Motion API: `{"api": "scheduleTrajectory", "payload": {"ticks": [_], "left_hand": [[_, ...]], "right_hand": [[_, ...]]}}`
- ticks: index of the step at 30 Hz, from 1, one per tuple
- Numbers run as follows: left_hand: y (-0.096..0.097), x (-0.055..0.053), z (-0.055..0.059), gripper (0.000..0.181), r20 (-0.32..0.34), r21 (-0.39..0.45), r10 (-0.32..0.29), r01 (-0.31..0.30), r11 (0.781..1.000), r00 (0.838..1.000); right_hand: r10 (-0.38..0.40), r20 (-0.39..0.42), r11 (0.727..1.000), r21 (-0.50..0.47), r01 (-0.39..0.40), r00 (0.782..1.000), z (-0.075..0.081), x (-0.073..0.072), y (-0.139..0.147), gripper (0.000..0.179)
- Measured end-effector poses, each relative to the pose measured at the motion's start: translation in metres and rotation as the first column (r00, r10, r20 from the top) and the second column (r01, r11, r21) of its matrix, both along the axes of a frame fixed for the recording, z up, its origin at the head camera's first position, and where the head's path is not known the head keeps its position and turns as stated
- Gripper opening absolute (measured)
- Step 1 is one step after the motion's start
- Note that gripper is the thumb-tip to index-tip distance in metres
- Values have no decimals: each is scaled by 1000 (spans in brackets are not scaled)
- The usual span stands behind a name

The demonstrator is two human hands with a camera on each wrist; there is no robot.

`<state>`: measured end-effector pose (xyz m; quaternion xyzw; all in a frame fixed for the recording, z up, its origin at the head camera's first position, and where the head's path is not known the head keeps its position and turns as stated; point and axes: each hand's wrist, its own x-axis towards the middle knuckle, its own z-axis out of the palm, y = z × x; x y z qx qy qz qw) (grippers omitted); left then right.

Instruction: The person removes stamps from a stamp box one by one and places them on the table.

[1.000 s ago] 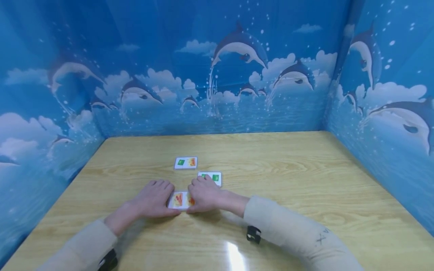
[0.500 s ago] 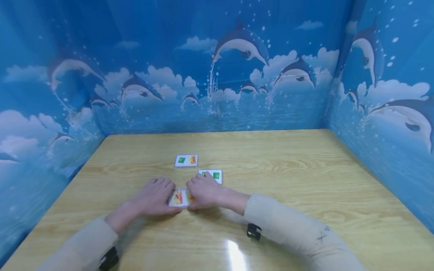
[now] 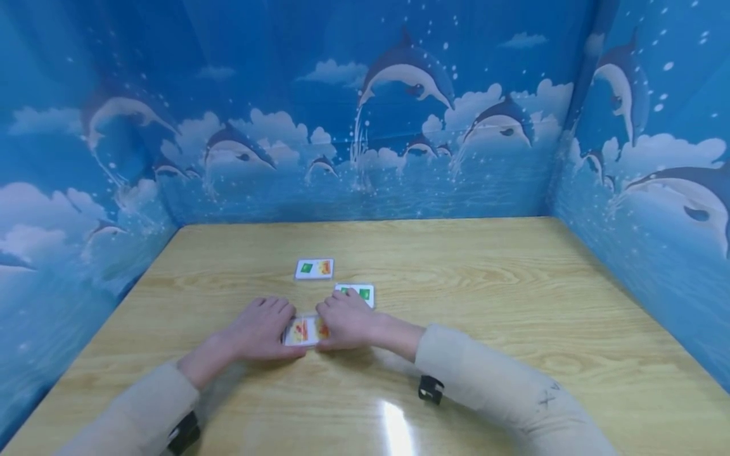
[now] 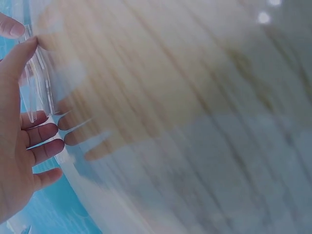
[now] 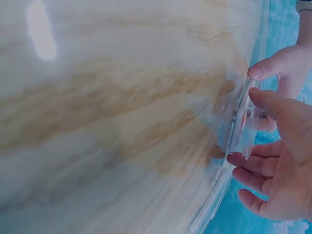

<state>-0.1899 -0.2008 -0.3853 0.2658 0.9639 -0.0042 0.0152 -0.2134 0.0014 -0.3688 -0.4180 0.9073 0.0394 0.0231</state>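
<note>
Picture card (image 3: 305,332), between left grip (image 3: 263,329) and right grip (image 3: 345,322), one end held in each.

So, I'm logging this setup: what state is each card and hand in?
Near card: pictures up, held at two ends.
Left hand: grips that card's left end.
Right hand: grips its right end.
Green card: pictures up, partly hidden.
Far card: pictures up, uncovered.

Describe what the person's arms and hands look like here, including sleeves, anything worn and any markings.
The left hand and right hand are bare, without gloves. The left sleeve and right sleeve are long and pale beige. Dark marks, one like an X, show on the right one. A small black device sits under each forearm near the cuff.
</note>
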Motion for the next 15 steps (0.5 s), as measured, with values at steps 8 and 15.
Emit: {"api": "scheduleTrajectory", "payload": {"ticks": [8,15], "left_hand": [[-1,0,2,70,18,-4,3,-3,1000,1000],[-2,0,2,71,0,10,-27,27,1000,1000]], "right_hand": [[-5,17,1000,-31,5,1000,-1,1,3,71],[-9,1,999,-38,9,1000,0,1,7,72]]}}
